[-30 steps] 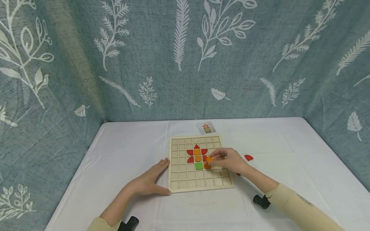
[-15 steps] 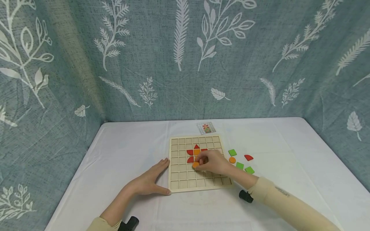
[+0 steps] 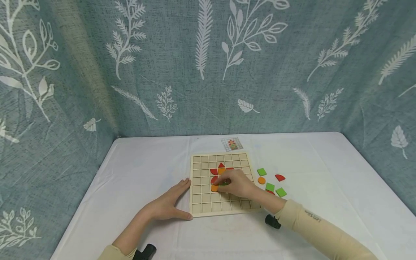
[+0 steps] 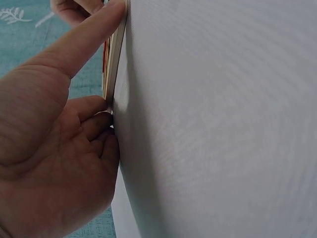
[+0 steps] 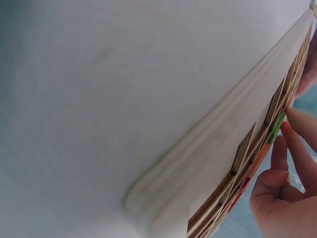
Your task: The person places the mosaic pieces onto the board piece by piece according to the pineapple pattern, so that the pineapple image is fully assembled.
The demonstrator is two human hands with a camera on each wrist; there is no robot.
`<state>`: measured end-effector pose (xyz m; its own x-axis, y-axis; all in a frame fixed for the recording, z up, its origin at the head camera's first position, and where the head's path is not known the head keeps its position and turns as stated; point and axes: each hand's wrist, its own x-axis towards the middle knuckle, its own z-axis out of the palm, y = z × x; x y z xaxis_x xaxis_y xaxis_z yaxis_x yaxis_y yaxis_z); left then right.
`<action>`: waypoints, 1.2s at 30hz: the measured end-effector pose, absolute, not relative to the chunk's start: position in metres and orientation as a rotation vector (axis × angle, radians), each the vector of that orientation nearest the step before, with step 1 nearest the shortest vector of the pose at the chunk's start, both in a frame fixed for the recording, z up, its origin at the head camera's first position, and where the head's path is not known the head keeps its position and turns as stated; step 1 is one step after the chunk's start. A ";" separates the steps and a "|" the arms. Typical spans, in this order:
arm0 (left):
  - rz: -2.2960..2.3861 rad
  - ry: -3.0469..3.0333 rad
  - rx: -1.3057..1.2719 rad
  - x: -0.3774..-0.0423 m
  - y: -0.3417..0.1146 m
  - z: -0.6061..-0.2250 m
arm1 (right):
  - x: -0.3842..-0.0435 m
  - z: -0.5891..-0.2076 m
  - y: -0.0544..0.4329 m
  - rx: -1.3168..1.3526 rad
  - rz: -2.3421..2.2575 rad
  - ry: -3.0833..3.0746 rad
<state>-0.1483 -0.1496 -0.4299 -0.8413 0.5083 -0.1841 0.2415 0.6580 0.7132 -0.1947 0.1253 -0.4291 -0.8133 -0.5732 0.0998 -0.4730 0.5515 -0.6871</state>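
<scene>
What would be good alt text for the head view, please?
A person's right hand holds an orange piece at a gridded wooden board, while the left hand touches the board's left edge. Loose green, red and orange pieces lie to the board's right, and a small picture card lies beyond it.

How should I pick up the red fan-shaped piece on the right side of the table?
I'd come straight down from above and pinch the red fan-shaped piece between its curved edge and its pointed corner. It lies flat on the white cloth, touching no other piece, so its edges look free.
</scene>
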 end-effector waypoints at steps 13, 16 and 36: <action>0.989 2.525 0.545 -0.148 -0.147 -0.431 | -0.192 -0.429 0.167 -0.662 -1.261 2.682; 0.989 2.524 0.540 -0.147 -0.148 -0.431 | -0.193 -0.426 0.187 -0.507 -1.280 2.710; 0.995 2.505 0.554 -0.149 -0.149 -0.429 | -0.214 -0.426 0.263 -0.154 -1.166 2.679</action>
